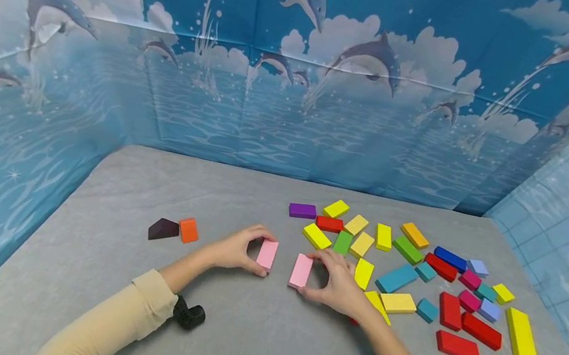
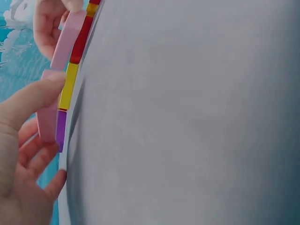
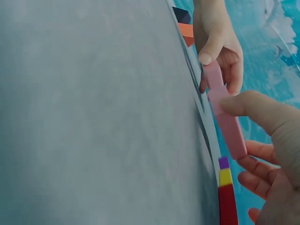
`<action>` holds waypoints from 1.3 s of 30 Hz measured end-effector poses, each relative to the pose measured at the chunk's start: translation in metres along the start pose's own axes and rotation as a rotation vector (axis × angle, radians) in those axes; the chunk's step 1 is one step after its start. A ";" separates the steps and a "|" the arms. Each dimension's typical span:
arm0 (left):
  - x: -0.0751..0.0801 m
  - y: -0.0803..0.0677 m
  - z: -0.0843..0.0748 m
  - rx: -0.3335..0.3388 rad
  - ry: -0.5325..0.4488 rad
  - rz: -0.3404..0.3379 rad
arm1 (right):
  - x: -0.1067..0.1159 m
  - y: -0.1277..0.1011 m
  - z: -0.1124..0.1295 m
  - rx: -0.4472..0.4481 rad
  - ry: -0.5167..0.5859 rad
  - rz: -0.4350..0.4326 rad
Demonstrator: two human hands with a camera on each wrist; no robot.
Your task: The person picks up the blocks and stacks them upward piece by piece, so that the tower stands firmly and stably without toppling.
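Observation:
Two pink blocks stand on their long edges side by side on the grey table [image 1: 256, 348]. My left hand [image 1: 256, 252] pinches the left pink block [image 1: 267, 254] between thumb and fingers. The right pink block [image 1: 301, 270] is pinched the same way by my right hand [image 1: 310, 274]. A narrow gap separates the two blocks. In the left wrist view my left hand [image 2: 33, 140] holds its pink block [image 2: 47, 123], with the other pink block [image 2: 68, 40] beyond. In the right wrist view my right hand [image 3: 262, 140] holds its pink block [image 3: 231, 127]; the left hand's pink block [image 3: 213, 77] lies further on.
Several coloured blocks lie scattered right of my hands, among them a yellow block [image 1: 521, 336], a red block [image 1: 457, 346] and a teal block [image 1: 396, 278]. An orange block [image 1: 188, 230] and a dark maroon block [image 1: 163, 229] sit to the left. Dolphin-print walls enclose the table.

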State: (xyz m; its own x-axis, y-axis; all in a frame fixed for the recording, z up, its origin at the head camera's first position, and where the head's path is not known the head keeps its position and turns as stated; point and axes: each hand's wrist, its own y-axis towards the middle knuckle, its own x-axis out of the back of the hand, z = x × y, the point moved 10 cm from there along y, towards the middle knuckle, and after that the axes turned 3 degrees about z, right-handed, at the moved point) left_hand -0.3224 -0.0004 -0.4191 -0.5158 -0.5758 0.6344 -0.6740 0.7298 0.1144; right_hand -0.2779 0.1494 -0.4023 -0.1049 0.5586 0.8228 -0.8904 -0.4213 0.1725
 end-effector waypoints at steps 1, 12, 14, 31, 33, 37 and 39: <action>0.002 -0.005 0.001 0.008 -0.008 -0.020 | -0.002 0.002 0.003 0.006 0.020 0.010; 0.016 -0.054 0.007 0.014 -0.004 -0.179 | -0.041 0.025 0.032 0.052 0.219 0.173; 0.017 -0.059 0.008 0.009 -0.002 -0.201 | -0.049 0.029 0.036 0.062 0.241 0.192; 0.016 -0.075 0.008 -0.005 0.151 -0.262 | -0.072 0.041 0.053 0.086 0.247 0.234; 0.015 -0.076 0.006 -0.013 0.179 -0.255 | -0.073 0.041 0.054 0.093 0.247 0.239; 0.014 -0.078 0.004 -0.017 0.211 -0.239 | -0.075 0.042 0.055 0.102 0.251 0.243; 0.013 -0.079 0.004 -0.018 0.222 -0.236 | -0.077 0.042 0.056 0.107 0.249 0.242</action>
State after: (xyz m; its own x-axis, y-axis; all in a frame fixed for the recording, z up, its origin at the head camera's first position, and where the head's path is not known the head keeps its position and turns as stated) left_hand -0.2780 -0.0672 -0.4233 -0.2173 -0.6365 0.7400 -0.7508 0.5935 0.2900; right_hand -0.2823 0.0486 -0.4283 -0.4230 0.5847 0.6923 -0.7765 -0.6277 0.0556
